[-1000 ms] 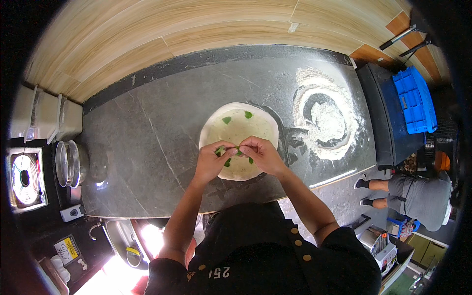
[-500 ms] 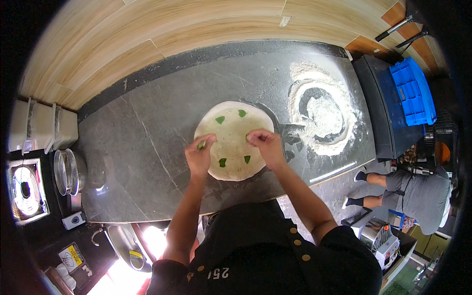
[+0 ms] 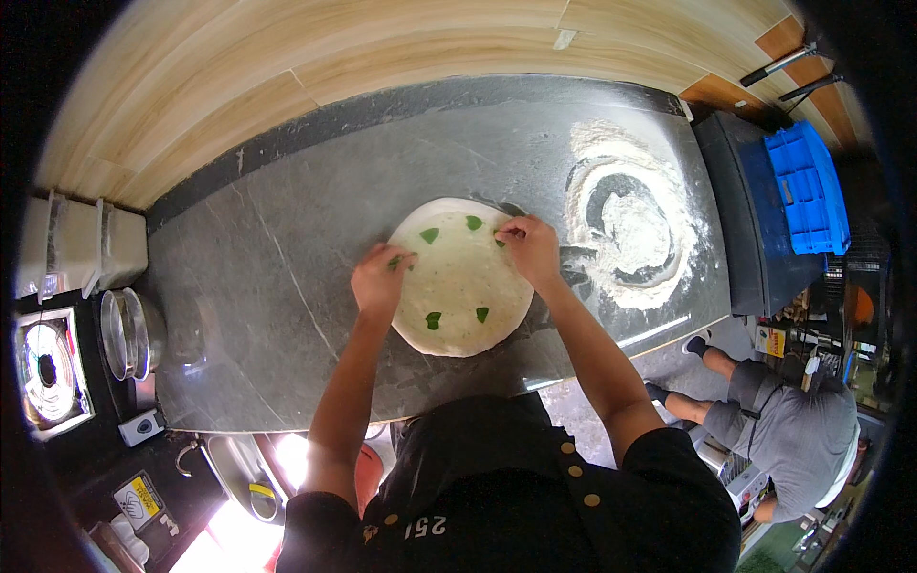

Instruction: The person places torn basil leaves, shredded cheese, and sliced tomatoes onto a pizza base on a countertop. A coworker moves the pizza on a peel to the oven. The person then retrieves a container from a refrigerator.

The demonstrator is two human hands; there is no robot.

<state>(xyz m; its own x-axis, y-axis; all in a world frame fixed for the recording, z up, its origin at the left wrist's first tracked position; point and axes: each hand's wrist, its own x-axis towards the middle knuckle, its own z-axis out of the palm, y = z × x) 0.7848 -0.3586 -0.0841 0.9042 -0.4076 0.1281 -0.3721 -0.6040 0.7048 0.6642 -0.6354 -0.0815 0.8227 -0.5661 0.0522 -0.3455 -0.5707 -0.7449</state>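
A round of flattened pizza dough (image 3: 460,277) lies on the dark grey stone counter in front of me. Several green basil leaves rest on it, among them one leaf (image 3: 430,235) at the far left and another (image 3: 482,313) at the near right. My left hand (image 3: 378,281) is over the dough's left edge, its fingertips pinching a basil leaf (image 3: 394,262). Over the far right edge, my right hand (image 3: 531,251) pinches another basil leaf (image 3: 500,238) between thumb and fingers. Whether either leaf touches the dough I cannot tell.
Loose white flour (image 3: 635,229) is spread on the counter to the right. Beyond it stands a dark cabinet (image 3: 750,220) with a blue crate (image 3: 807,186). Metal pans (image 3: 124,334) stand at the left end, near a sink (image 3: 229,468). A person (image 3: 783,430) bends over at the right.
My right hand has moved away from me and outward to the dough's far right edge. My left hand has shifted slightly outward and away. The other person has moved nearer and leans further down.
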